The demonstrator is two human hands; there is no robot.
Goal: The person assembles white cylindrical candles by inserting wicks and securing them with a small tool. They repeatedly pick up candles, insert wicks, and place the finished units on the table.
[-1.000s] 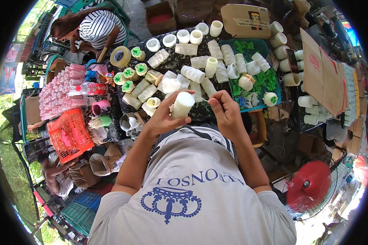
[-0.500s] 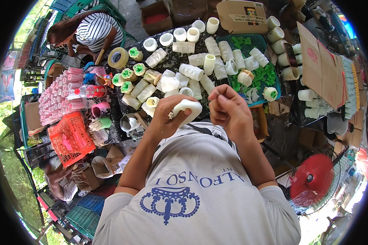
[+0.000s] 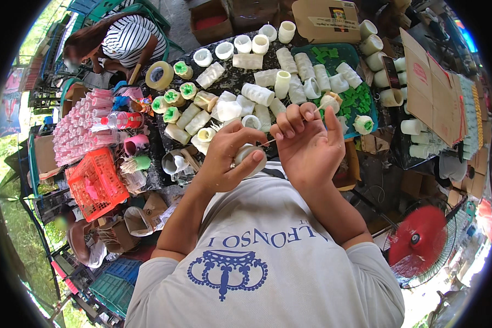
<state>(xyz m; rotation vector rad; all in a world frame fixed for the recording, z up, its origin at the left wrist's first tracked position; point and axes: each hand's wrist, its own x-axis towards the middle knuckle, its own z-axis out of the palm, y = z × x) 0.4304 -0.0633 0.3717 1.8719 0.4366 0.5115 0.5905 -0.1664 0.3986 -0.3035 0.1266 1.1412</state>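
Note:
My left hand [image 3: 229, 156] is closed around a smooth, cream-white candle [image 3: 250, 155], mostly covered by the fingers and thumb. From it a thin pale wick [image 3: 269, 142] stretches across to my right hand [image 3: 310, 145]. That hand is turned palm up, its fingers curled against the strand and its thumb held apart. Just beyond both hands lie several white, ridged wax cylinders [image 3: 257, 94] and a rounded white candle [image 3: 229, 111]. Pale wick ends show behind my left knuckles.
A teal tray [image 3: 373, 112] holds green wax pieces and white candles. Left are pink-and-white candles [image 3: 82, 128], an orange basket [image 3: 95, 183] and a tape roll [image 3: 160, 75]. A red fan [image 3: 415, 239] stands right. A person in stripes [image 3: 134, 41] sits far left.
My right hand has turned from a curled, knuckles-up pose to palm up with the thumb spread. The candle in my left hand has tilted and is more covered. The wick now shows stretched between the hands.

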